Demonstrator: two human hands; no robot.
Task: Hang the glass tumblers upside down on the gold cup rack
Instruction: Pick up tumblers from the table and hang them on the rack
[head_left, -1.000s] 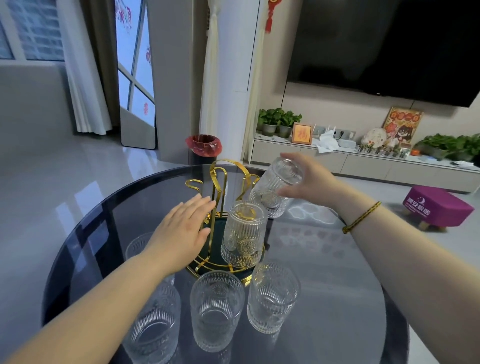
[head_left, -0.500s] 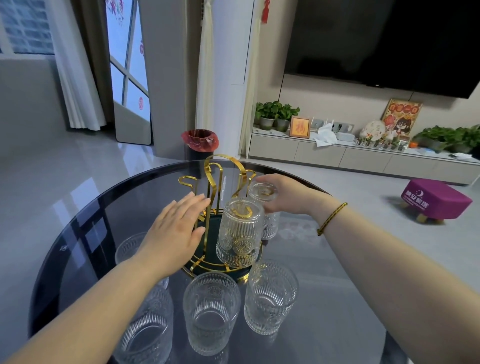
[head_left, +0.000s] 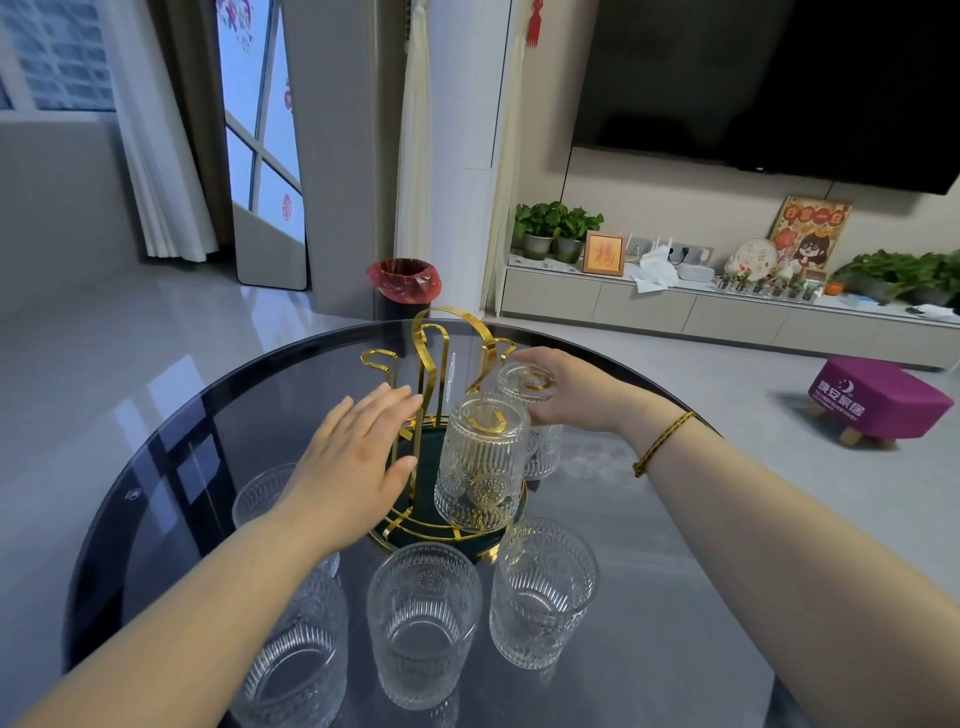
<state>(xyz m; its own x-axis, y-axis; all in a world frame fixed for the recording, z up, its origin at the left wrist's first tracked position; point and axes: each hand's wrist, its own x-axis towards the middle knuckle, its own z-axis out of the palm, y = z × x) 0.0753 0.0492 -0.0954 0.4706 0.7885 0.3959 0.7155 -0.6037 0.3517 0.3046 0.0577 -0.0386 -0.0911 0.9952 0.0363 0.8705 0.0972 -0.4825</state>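
The gold cup rack (head_left: 441, 343) stands on a round dark glass table (head_left: 171, 415). One ribbed glass tumbler (head_left: 480, 462) hangs upside down on its near right hook. Behind it a second upside-down tumbler (head_left: 540, 415) sits over another hook, and my right hand (head_left: 571, 389) still wraps around its upper part. My left hand (head_left: 353, 462) lies flat with fingers spread against the rack's left side, holding nothing. Several upright tumblers stand in front: one in the middle (head_left: 423, 623), one to the right (head_left: 543, 597), one at the lower left (head_left: 296, 670) and one partly hidden under my left wrist (head_left: 260, 499).
The table's far edge curves just behind the rack. Beyond it on the floor are a bin with a red liner (head_left: 404, 283) and a purple stool (head_left: 878, 397). A low cabinet (head_left: 675, 312) with plants runs along the far wall.
My right hand has brought the tumbler down from a tilted position in the air onto the rack's rear right hook, upside down. My left hand has stayed on the rack.
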